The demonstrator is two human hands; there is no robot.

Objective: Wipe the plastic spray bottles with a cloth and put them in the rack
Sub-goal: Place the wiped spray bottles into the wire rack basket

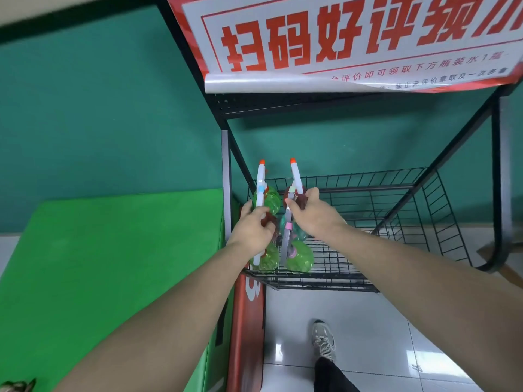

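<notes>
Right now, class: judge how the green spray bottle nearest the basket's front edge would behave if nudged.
The green spray bottle looks like thin clear plastic, so probably light. Its round ribbed body may roll on the wire basket. Its long nozzle might snag the wires.

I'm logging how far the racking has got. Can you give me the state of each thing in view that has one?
Left hand: grips a red-brown bottle.
Right hand: grips the other red-brown bottle.
Left red-brown bottle: held over the basket, nozzle pointing away.
Right red-brown bottle: held over the basket, nozzle pointing away.
Green bottles: already lying in the basket.
Wire basket: holds bottles at its left end.
Poster: bottom edge curled.
</notes>
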